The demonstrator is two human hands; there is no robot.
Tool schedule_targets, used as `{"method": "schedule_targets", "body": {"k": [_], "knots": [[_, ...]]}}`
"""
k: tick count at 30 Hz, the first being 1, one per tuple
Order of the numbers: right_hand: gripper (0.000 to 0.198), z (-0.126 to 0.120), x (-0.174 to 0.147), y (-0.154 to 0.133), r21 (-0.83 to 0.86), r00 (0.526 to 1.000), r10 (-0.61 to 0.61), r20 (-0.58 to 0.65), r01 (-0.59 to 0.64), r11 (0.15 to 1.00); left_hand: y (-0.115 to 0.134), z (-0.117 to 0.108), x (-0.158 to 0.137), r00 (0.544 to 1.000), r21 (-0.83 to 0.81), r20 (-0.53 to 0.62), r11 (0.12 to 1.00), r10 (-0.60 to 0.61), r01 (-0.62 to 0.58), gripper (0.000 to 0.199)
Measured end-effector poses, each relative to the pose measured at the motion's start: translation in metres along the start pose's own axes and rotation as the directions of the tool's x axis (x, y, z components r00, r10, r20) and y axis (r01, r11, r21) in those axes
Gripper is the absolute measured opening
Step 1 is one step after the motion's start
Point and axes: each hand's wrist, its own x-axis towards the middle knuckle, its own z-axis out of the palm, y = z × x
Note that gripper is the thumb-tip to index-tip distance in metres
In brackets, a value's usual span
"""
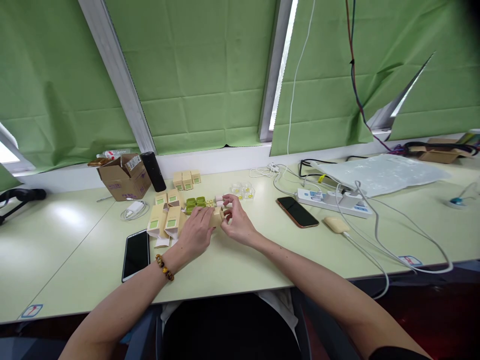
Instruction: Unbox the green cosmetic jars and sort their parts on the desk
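Both forearms reach in from 6 o'clock across the table. The left hand, palm down, and the right hand, fingers curled, pinch a small box between them at centre, green tubs at its 11 o'clock.

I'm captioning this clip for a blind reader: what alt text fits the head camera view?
Two bare hands, left hand and right hand, meet over a small tan box on a pale green table. More small boxes, two phones and a power strip lie around; green blinds hang behind.
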Motion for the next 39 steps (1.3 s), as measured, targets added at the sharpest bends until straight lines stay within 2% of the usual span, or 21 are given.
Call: {"method": "schedule_targets", "body": {"k": [8, 15, 25, 29, 33, 39], "knots": [[0.073, -0.001, 0.001, 0.003, 0.052, 1.0, -0.008, -0.003, 0.008, 0.999, 0.0, 0.001, -0.001, 0.999, -0.028, -0.037, 1.0, -0.003, 0.002, 0.06], [0.063, -0.004, 0.004, 0.004, 0.115, 1.0, -0.028, 0.01, 0.027, 0.993, -0.002, 0.001, 0.0, 0.998, -0.044, -0.062, 0.999, -0.033, 0.031, 0.057], [0.055, 0.002, 0.001, 0.01, 0.066, 0.996, -0.083, 0.019, 0.081, 0.995, -0.003, 0.003, -0.001, 0.999, -0.073, -0.049, 0.997, -0.024, 0.02, 0.059], [0.05, -0.004, 0.004, 0.011, 0.061, 0.992, -0.106, -0.061, 0.11, 0.992, -0.004, 0.003, -0.001, 0.996, -0.1, -0.029, 0.992, -0.084, 0.081, 0.056], [0.046, -0.01, 0.01, 0.01, 0.22, 0.991, -0.014, -0.131, 0.042, 0.974, -0.006, 0.005, 0.0, 0.99, -0.169, -0.026, 0.977, -0.138, 0.132, 0.054], [0.057, -0.016, 0.02, 0.012, 0.505, 0.985, 0.129, -0.112, -0.056, 0.862, -0.01, 0.008, 0.001, 0.969, -0.353, -0.063, 0.914, -0.237, 0.201, 0.059]]}}
